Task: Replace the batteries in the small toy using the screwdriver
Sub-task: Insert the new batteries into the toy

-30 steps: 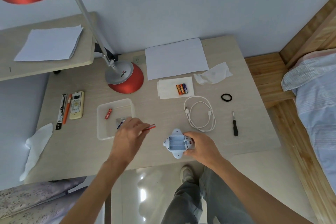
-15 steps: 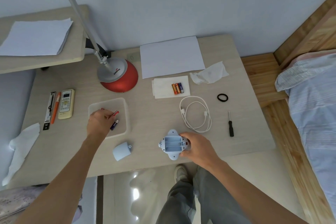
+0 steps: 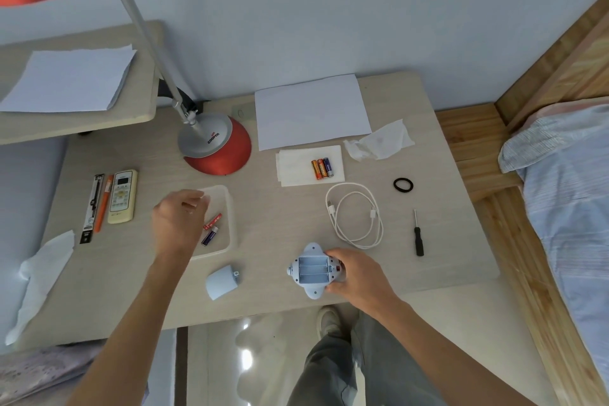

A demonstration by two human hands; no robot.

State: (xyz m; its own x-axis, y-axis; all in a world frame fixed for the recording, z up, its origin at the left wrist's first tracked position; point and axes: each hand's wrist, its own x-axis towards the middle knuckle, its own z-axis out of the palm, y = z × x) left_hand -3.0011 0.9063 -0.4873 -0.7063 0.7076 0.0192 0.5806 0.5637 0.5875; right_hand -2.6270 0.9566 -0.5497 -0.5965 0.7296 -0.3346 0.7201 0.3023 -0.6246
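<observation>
The pale blue toy [image 3: 311, 269] lies upside down near the table's front edge, its three-slot battery bay bare. My right hand [image 3: 357, 275] grips its right side. The toy's blue battery cover [image 3: 221, 281] rests to the left. My left hand [image 3: 179, 221] hovers over the clear plastic tray [image 3: 227, 208], fingers loosely curled and holding nothing. A red battery [image 3: 213, 221] and a dark purple battery [image 3: 210, 237] lie in the tray beside it. Three other batteries [image 3: 322, 168] sit on a white napkin [image 3: 296, 165]. The black-handled screwdriver [image 3: 418, 235] lies at the right.
A white cable [image 3: 357, 219] coils right of the toy, a black hair tie [image 3: 403, 185] beyond it. The red lamp base [image 3: 219, 150], a sheet of paper [image 3: 311, 110], a crumpled tissue [image 3: 379, 144], a remote [image 3: 122, 196] and pens [image 3: 99, 204] stand around.
My left hand carried a red battery from beside the toy over to the tray and let it go there. The blue cover came into sight. My right hand stayed on the toy.
</observation>
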